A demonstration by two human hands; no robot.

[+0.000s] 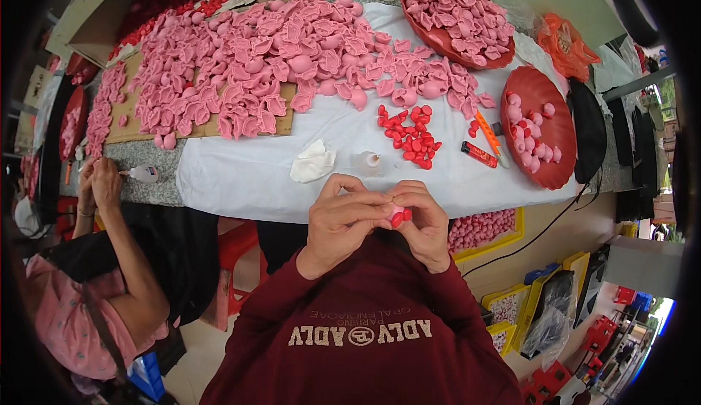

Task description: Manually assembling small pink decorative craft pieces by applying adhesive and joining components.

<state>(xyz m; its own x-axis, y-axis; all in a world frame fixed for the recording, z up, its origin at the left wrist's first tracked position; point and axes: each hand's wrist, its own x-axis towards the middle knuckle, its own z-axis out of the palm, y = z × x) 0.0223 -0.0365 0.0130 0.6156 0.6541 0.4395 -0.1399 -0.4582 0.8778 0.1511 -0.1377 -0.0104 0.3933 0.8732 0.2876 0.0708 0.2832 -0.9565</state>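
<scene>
Close in front of my chest, my left hand (342,221) and my right hand (423,222) meet around a small pink rounded piece with glossy red parts (398,219). Fingertips of both hands pinch it from either side and hide much of it. Just beyond my hands a small clear bottle with a narrow tip (370,162) stands on the white cloth (248,179). Left of the bottle lies a crumpled white tissue (313,162). Farther off is a loose group of small red glossy pieces (410,133).
A large heap of pink moulded pieces (248,62) covers the far left. Two red bowls, one heaped full (504,60) and one partly filled (566,113), stand right. Near them lie an orange cutter (488,133) and a red lighter (479,154). A co-worker (109,303) sits left.
</scene>
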